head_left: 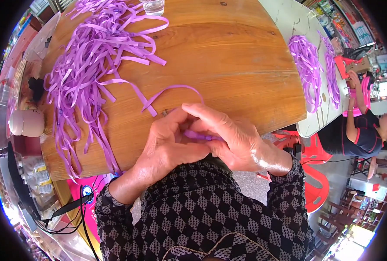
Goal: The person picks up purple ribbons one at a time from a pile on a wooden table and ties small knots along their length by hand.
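Both my hands meet in front of my body, over the near edge of the wooden table (228, 56). My left hand (163, 143) and my right hand (232, 139) are closed on one purple ribbon (198, 135), which is bunched between the fingers. A loose length of it arcs up behind the hands and back down onto the tabletop. The fingertips partly hide how it is folded or knotted. To the left lies a large tangled heap of purple ribbons (87, 65), some hanging over the table's near edge.
A clear glass (153, 7) stands at the far edge beside the heap. On the right, a white marbled table (319, 117) bears more purple ribbon bundles (306, 69). Another person (361, 130) sits beyond it. Red plastic stools (315, 187) stand below at right. A pale round container (26, 123) is at left.
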Tool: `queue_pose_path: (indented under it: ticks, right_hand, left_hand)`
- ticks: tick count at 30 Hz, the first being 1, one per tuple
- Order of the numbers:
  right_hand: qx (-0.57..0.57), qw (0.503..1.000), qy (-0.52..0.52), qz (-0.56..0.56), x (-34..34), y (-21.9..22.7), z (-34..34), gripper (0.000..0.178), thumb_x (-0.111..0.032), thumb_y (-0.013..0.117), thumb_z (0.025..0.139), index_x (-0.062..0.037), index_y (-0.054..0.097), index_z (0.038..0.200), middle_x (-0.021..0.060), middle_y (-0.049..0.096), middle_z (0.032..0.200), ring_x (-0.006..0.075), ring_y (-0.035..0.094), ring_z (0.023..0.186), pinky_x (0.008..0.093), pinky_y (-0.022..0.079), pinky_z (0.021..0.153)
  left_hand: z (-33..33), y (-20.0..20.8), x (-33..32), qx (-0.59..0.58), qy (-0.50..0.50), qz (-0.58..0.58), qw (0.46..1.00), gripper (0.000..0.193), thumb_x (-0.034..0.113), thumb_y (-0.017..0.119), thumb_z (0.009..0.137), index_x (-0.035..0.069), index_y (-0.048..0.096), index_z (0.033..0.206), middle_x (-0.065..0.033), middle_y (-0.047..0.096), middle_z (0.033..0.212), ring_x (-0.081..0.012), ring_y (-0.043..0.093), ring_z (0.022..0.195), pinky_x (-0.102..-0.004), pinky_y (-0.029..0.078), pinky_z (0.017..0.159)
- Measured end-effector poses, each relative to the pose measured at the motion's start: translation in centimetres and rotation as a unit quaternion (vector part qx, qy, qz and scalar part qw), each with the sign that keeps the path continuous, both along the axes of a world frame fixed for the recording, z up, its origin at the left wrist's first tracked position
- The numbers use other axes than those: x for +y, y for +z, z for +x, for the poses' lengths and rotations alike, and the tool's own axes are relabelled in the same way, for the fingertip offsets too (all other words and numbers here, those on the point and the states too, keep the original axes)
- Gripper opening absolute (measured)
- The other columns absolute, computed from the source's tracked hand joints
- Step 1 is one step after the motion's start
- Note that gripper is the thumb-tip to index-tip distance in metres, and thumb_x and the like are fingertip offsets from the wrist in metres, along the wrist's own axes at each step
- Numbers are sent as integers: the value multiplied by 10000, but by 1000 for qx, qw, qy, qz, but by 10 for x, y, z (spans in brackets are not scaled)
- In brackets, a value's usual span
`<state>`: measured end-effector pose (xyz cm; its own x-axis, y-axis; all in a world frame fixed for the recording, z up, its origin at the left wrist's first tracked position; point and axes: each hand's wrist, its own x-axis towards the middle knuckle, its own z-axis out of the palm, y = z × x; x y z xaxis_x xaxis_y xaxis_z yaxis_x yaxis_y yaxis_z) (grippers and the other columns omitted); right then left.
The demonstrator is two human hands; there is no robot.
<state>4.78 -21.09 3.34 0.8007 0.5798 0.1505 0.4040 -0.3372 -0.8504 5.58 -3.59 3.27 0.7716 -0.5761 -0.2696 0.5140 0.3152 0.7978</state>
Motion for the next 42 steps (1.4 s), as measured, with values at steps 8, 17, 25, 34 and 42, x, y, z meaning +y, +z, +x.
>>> queue_pose_path:
  ticks: [8,17,25,34,42]
  right_hand:
    - [-197,976,-94,8,-1,1,-1,410,60,653,696,-30,555,1084,86,607,803,212,608,643,295,481,538]
    - [-197,976,-94,16,-18,-2,-1,226,-4,723,646,-37,648,858,54,564,667,169,555,546,276,423,458]
    - [-80,974,-213,12,-40,-6,3,165,-9,732,647,-18,659,795,34,561,655,106,507,588,218,378,519]
    - [-72,953,-292,14,-74,-15,7,137,61,654,684,-5,646,804,26,566,672,105,527,631,212,403,565]
    - [-41,904,-424,-30,-174,-37,14,120,43,642,703,2,632,815,-10,563,714,70,519,671,199,406,630]
  left_hand:
    - [-3,-7,9,10,7,63,998,200,85,640,813,-27,605,975,-29,624,841,-50,545,736,-187,436,644]
    - [-5,-5,40,-161,49,185,968,100,104,653,793,6,640,806,32,564,650,-27,472,587,-175,361,520]
    - [4,10,81,-205,82,339,915,190,83,728,706,-9,659,856,23,601,689,-24,492,621,-168,383,571]
    - [5,-10,118,-323,157,401,843,119,41,704,696,-5,637,784,32,550,655,-32,472,582,-183,359,527]
    - [15,-25,189,-260,225,459,820,102,7,684,701,5,624,783,26,544,676,-43,477,623,-187,370,554]
